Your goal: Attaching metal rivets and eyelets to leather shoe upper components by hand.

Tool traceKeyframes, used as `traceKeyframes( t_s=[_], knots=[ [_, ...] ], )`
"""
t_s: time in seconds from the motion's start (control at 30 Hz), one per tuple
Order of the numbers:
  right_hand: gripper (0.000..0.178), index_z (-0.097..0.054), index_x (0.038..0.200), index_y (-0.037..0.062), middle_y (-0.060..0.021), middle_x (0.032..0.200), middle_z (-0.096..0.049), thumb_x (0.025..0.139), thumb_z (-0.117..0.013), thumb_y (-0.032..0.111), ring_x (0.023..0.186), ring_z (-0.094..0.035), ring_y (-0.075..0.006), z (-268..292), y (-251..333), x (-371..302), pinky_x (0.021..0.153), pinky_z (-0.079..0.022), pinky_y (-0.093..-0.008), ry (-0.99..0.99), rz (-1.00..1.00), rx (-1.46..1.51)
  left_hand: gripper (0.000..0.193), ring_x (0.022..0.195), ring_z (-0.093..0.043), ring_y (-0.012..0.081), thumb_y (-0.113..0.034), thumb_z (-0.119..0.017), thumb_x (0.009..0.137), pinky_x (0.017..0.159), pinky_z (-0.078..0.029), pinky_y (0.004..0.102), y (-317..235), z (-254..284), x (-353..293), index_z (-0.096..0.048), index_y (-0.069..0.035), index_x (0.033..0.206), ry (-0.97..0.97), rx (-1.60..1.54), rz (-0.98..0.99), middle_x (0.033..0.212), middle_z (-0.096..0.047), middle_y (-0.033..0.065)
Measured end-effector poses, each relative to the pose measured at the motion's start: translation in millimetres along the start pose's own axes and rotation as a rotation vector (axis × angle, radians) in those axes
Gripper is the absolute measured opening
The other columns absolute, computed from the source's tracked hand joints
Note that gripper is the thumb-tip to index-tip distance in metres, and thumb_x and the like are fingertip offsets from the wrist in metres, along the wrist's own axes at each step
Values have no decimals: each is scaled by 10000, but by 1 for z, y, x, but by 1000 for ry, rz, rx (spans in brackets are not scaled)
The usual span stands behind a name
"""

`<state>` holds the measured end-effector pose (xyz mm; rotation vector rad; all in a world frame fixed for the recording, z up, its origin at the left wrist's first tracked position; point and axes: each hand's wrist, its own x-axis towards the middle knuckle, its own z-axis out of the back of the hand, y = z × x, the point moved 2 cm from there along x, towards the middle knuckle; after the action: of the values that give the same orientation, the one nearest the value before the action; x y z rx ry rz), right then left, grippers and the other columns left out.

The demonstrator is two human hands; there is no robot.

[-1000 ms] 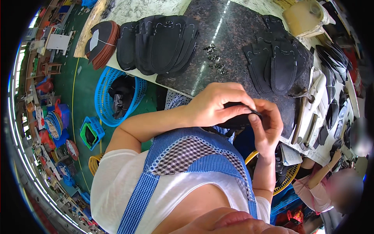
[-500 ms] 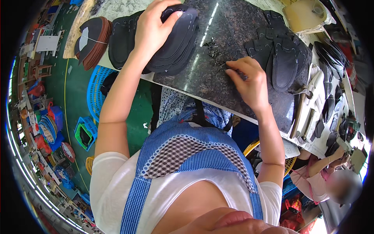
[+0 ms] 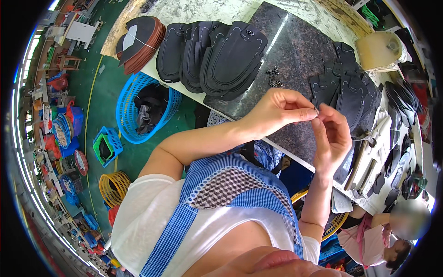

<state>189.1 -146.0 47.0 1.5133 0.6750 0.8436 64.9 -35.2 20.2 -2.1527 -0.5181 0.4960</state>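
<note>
My left hand (image 3: 277,111) and my right hand (image 3: 333,136) meet above the near right part of a dark stone slab (image 3: 300,51). Thumb and fingertips of both are pinched together around something tiny, mostly hidden by the fingers. Just beyond my left hand, small loose black pieces (image 3: 275,83) lie in little heaps on the slab. To the left sits an overlapping stack of black shoe-shaped pieces (image 3: 233,64); its top one bears a small dark ornament near the far end. Past my right hand is another pile of black pieces (image 3: 353,99) with pale stitch marks.
A bundle of brown-edged pieces (image 3: 143,44) tied with string lies at the bench's left end. A yellowish container (image 3: 380,50) stands back right, and hand tools (image 3: 362,159) lie at the right. Baskets, including a blue one (image 3: 123,111), stand on the floor. Another person (image 3: 367,240) is lower right.
My left hand has left the black stack and come right to meet my right hand. My right hand has risen from beside the small black pieces. The view has shifted.
</note>
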Motion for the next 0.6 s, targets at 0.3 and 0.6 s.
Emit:
traceKeyframes(
  t_s=[0.3, 0.6],
  knots=[
    [365, -655, 1073, 3, -139, 970, -660, 735, -793, -5, 851, -639, -321, 27, 44, -9, 728, -522, -398, 291, 409, -797, 118, 776, -587, 86, -111, -723, 917, 707, -459, 229, 8, -13, 7, -714, 0, 956, 265, -47, 318, 833, -664, 23],
    [205, -678, 901, 15, -97, 834, -680, 739, -805, 15, 721, -653, -257, 62, 43, -19, 645, -520, -359, 227, 312, -506, 130, 788, -602, 56, -141, -742, 918, 711, -476, 217, 10, -32, 25, -700, -20, 943, 545, 40, 252, 839, -674, -2]
  ],
)
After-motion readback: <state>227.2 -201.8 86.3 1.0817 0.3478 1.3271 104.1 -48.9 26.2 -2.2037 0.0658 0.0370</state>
